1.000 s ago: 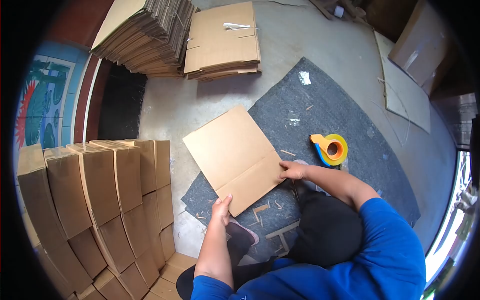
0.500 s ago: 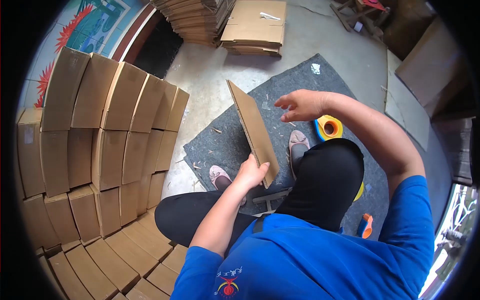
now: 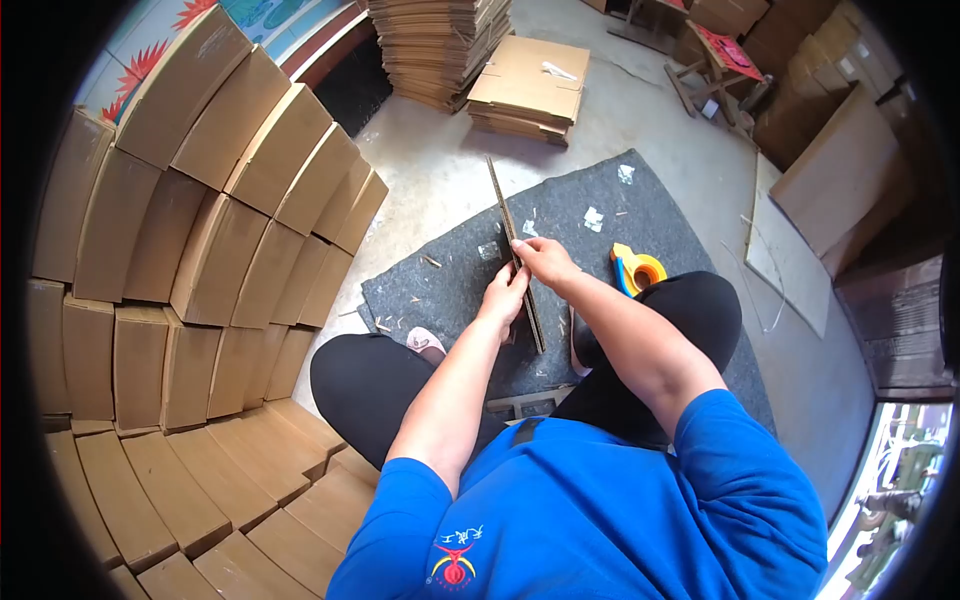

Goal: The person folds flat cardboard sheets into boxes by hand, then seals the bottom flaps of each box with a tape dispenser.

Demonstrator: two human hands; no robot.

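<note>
- Flattened cardboard carton [image 3: 534, 318]: stood edge-up above grey mat [image 3: 660, 225].
- Left hand [image 3: 505, 295]: fingers were clamped on carton.
- Right hand [image 3: 547, 261]: fingers pinched its edge, just beside.
- Handling: seemingly wanted light, even pressure, layers kept flush.

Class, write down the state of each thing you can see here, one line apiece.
Cardboard piece: flat, edge-on, held in both hands
Tape dispenser: on the mat, untouched
Mat: spread out, littered
Low cardboard pile: flat, stacked
Tall cardboard pile: flat, stacked
Boxes: formed, stacked
</note>
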